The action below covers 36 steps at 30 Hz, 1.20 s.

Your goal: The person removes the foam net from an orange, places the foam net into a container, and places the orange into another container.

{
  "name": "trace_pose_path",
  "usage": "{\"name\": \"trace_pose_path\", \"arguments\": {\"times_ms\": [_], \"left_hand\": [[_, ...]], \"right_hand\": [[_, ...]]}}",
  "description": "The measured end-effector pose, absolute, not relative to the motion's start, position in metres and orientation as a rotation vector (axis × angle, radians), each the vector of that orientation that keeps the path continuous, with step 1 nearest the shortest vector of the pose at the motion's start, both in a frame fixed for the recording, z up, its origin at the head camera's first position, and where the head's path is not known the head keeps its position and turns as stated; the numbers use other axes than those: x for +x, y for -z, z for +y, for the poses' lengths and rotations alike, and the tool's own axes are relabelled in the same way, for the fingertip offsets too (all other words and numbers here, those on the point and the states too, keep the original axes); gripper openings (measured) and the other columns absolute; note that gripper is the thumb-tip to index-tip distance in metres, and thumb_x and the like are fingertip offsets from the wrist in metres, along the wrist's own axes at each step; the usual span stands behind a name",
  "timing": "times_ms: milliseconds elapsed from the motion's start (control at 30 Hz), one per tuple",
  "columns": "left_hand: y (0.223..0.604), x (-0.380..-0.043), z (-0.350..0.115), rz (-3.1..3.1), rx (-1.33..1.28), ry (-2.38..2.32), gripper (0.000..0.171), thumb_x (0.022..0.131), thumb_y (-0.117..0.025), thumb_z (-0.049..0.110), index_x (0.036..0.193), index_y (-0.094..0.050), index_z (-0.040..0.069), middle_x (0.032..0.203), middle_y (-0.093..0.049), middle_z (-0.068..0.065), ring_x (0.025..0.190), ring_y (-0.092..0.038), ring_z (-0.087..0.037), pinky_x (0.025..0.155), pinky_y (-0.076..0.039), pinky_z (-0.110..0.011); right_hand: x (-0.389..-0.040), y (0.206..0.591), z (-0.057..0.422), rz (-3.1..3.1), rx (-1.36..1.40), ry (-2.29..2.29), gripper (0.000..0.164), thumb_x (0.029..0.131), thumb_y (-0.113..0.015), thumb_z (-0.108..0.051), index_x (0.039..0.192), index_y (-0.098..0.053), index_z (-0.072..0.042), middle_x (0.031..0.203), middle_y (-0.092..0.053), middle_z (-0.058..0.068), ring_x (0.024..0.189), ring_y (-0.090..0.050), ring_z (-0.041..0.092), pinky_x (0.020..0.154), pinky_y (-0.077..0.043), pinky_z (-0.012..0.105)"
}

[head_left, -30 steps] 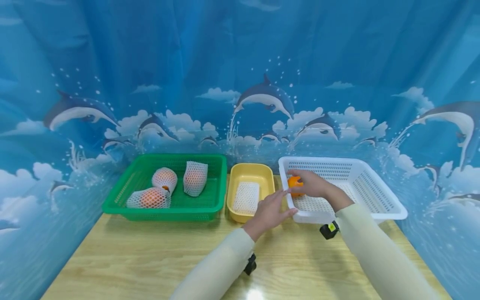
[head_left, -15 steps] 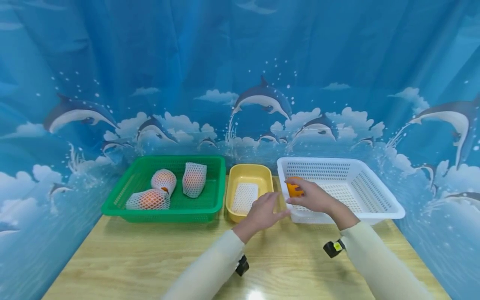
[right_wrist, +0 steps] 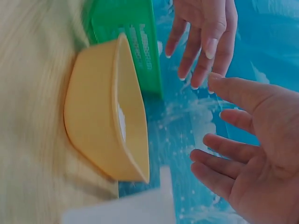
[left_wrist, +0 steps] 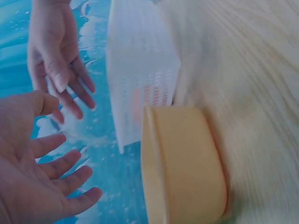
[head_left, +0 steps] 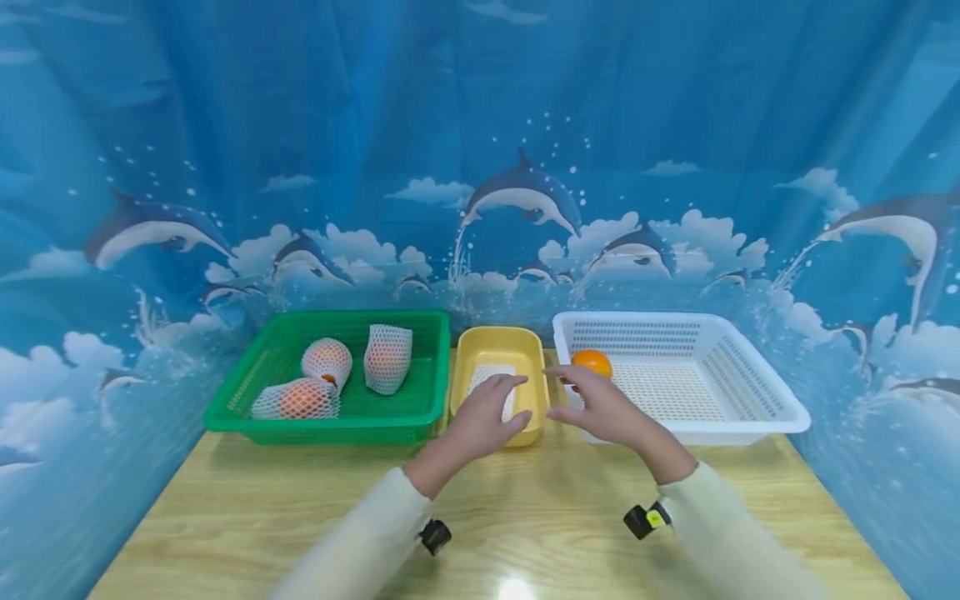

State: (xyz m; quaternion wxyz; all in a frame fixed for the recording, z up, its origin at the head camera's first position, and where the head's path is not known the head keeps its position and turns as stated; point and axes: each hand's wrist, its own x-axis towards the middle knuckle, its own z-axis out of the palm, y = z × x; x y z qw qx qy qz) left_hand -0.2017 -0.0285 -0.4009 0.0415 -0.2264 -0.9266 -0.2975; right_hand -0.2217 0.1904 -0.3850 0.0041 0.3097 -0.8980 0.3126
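My left hand (head_left: pixel 480 421) hovers over the front left of the yellow tray (head_left: pixel 535 427), fingers spread and holding nothing. Over the gap between that tray and the white basket (head_left: pixel 750 429), my right hand (head_left: pixel 603 408) has its fingers apart with nothing in them. An orange (head_left: pixel 592 362) lies bare at the left end of the white basket, just behind the right hand. In the yellow tray lies white foam netting (head_left: pixel 489 372), partly hidden by the left hand. Both wrist views show the palms of the left hand (left_wrist: pixel 28 172) and right hand (right_wrist: pixel 266 149) unfolded.
The green basket (head_left: pixel 337 429) on the left holds several fruits in foam nets, among them a netted fruit (head_left: pixel 388 358) on its right side. All containers stand along the back of the wooden table (head_left: pixel 300 500), before a blue dolphin curtain (head_left: pixel 375 125).
The right hand has come off the orange and moved left, leaving the orange in the white basket. The left hand has drawn left and toward me, from the white basket's edge to the yellow tray.
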Motion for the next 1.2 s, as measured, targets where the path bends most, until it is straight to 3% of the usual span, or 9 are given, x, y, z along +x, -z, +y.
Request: {"name": "trace_pose_path", "arguments": {"times_ms": [233,533,967,1200], "left_hand": [[0.394,-0.192,-0.069,-2.777,-0.688,1.022,0.041,0.095,-0.064,0.026,0.132,-0.055,0.011,0.134,-0.054,-0.01,0.122,-0.053,-0.029,0.097,-0.048,-0.05],[0.394,-0.184,-0.125,-2.829,-0.502,1.04,0.045,0.094,-0.065,0.025,0.136,-0.053,0.012,0.139,-0.051,-0.01,0.129,-0.047,-0.031,0.101,-0.044,-0.054],[0.388,-0.199,-0.186,-2.85,-0.498,1.0,0.051,0.097,-0.06,0.023,0.141,-0.045,0.001,0.142,-0.046,-0.023,0.131,-0.041,-0.043,0.1,-0.039,-0.062],[0.372,-0.219,-0.203,-2.897,-0.521,0.984,0.054,0.099,-0.057,0.024,0.143,-0.04,-0.003,0.145,-0.04,-0.028,0.129,-0.04,-0.047,0.098,-0.04,-0.064]], "right_hand": [[-0.209,0.394,0.166,-2.748,0.976,-1.065,0.058,0.089,-0.072,-0.025,0.139,-0.048,-0.007,0.139,-0.052,0.013,0.119,-0.054,0.033,0.098,-0.048,0.051],[-0.192,0.402,0.128,-2.697,1.066,-1.075,0.063,0.088,-0.074,-0.024,0.142,-0.044,-0.007,0.139,-0.05,0.011,0.119,-0.053,0.027,0.096,-0.05,0.044],[-0.182,0.408,0.065,-2.652,1.123,-1.322,0.064,0.09,-0.071,-0.024,0.143,-0.042,-0.005,0.142,-0.045,0.013,0.121,-0.053,0.03,0.1,-0.048,0.044],[-0.183,0.411,0.039,-2.695,1.096,-1.204,0.062,0.091,-0.07,-0.03,0.144,-0.043,-0.013,0.141,-0.049,0.008,0.122,-0.051,0.023,0.099,-0.047,0.04]]}}
